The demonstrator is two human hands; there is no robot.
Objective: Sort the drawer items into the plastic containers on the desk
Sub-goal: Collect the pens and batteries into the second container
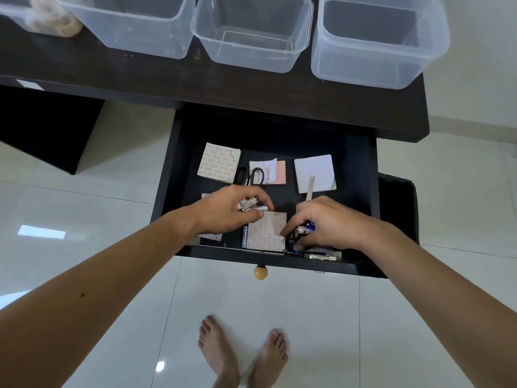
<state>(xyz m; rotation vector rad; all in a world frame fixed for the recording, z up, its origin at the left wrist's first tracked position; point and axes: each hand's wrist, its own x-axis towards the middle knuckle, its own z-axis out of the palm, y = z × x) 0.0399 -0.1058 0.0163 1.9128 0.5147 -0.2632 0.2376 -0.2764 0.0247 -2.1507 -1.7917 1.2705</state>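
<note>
The black drawer [361, 169] is pulled out under the dark desk [140, 77]. Both hands are inside it near the front. My left hand [229, 211] is shut on several silver batteries [247, 203]. My right hand [327, 222] is shut on blue-and-silver batteries [305, 228]. Between them lies a patterned sticky pad [267, 232], with one battery [245, 236] along its left edge. More batteries [294, 253] lie at the drawer's front wall. Further back are more pads [218, 163] [314, 172], a pink pad [275, 172], black-handled scissors [249, 175] and a metal blade [310, 189].
Clear plastic containers stand along the desk: one with coiled twine [53, 23] at far left, then three empty ones [134, 26] [251, 37] [375, 49]. The drawer has a round wooden knob [260, 272]. My bare feet [243, 357] stand on white tile floor.
</note>
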